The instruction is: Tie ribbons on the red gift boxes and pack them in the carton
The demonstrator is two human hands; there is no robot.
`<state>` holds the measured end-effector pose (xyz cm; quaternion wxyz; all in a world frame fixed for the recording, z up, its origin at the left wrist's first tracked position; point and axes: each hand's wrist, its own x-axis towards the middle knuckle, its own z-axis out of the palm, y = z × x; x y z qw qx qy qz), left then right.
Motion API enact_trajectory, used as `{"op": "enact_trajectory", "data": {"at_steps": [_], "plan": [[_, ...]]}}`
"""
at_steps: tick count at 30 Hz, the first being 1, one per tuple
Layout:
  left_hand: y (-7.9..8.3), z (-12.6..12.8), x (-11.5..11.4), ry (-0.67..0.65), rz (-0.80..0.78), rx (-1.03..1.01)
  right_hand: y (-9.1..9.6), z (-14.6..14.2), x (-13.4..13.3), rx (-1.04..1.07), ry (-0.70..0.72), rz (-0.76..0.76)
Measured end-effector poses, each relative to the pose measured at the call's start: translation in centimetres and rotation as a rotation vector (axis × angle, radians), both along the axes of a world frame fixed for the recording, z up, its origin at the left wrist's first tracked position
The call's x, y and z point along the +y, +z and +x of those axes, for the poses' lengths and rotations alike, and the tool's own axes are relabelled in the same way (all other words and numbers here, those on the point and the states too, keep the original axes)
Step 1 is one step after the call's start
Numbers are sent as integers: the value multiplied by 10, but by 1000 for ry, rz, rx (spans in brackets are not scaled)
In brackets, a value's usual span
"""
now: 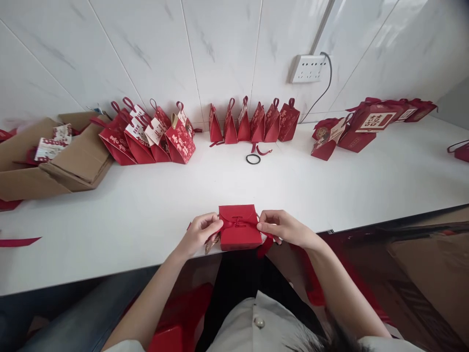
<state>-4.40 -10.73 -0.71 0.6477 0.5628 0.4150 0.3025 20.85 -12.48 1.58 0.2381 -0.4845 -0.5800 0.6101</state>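
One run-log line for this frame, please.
left hand: pinching red ribbon; right hand: pinching red ribbon; red box: between them, at table edge

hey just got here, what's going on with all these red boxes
A person sits at a white table with both hands at a small red box by its near edge. The left hand and right hand pinch a red ribbon, one at each side of the box. The ribbon crosses the box; whether it is knotted is hard to tell. Patterned red boxes stand along the wall, and an open cardboard box sits at the left.
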Motion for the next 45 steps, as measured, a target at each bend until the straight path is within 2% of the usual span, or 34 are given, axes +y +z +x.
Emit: {"op": "enact_trajectory", "data": {"at_steps": [3, 6, 10, 13, 17, 20, 24, 26, 29, 32, 35, 39, 45], "plan": [[-18, 8, -13, 123, -91, -167, -4, 6, 3, 37, -4, -29], [-26, 10, -19, 165, -135, -259, -8, 11, 5, 73, -3, -66], [-17, 9, -22, 113, -135, -206, 5, 20, 6, 23, 89, -67], [-8, 10, -27, 114, -121, -128, 22, 20, 1, 22, 127, 71], [-5, 16, -31, 149, -152, -110, 27, -3, -9, 106, 28, 289], [-5, 19, -31, 158, -151, -108, 15, -27, -15, 137, -104, 361], [5, 15, -31, 136, -118, 12, 0, -45, -18, 6, -333, 475], [15, 10, -32, 128, -61, 122, 0, -47, -19, -48, -358, 471], [29, 1, -33, 82, 144, 376, 3, -45, -19, -89, -303, 490], [42, -5, -32, -55, 381, 598, 6, -46, -20, -120, -283, 513], [51, -6, -28, -186, 544, 725, 5, -49, -22, -118, -354, 469], [63, -4, -22, -286, 664, 825, 2, -54, -22, -130, -380, 477], [86, 11, -9, -388, 853, 787, 2, -58, -21, -260, -342, 655]]}}
